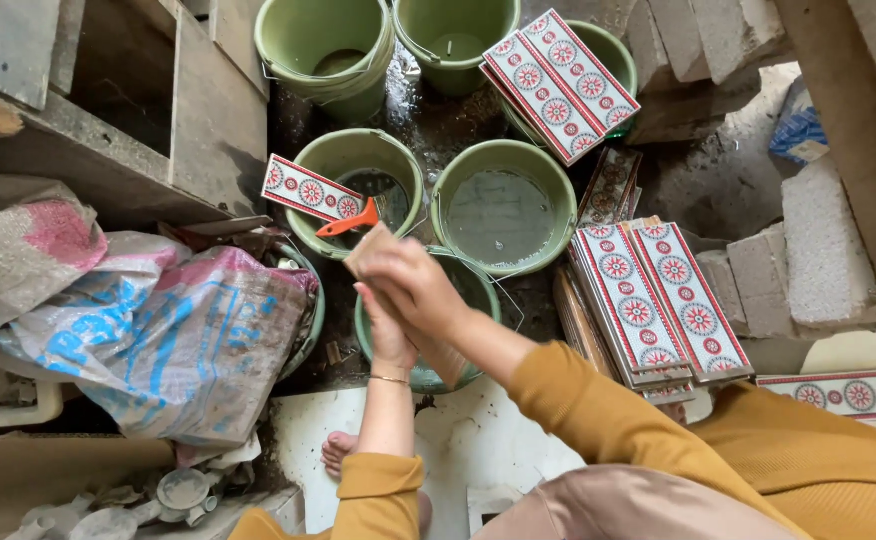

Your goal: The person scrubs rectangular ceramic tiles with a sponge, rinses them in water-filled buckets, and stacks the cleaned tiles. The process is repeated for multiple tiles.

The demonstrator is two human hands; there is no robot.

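6 green buckets (503, 215) in view: 3 along the top, 2 in the middle row, 1 under the hands. 4 groups of patterned tiles: a stack (561, 85) on a top bucket, 2 side-by-side stacks (658, 300) at right, 1 single tile (310, 190) on a bucket rim, 1 single tile (843, 393) far right. 1 orange-handled brush (350, 220). 2 woven sacks (158, 340).

My right hand (410, 283) covering most of the held tile (438, 352), its face unseen, left hand (388, 335) half hidden, top buckets (330, 45) cut by the frame edge
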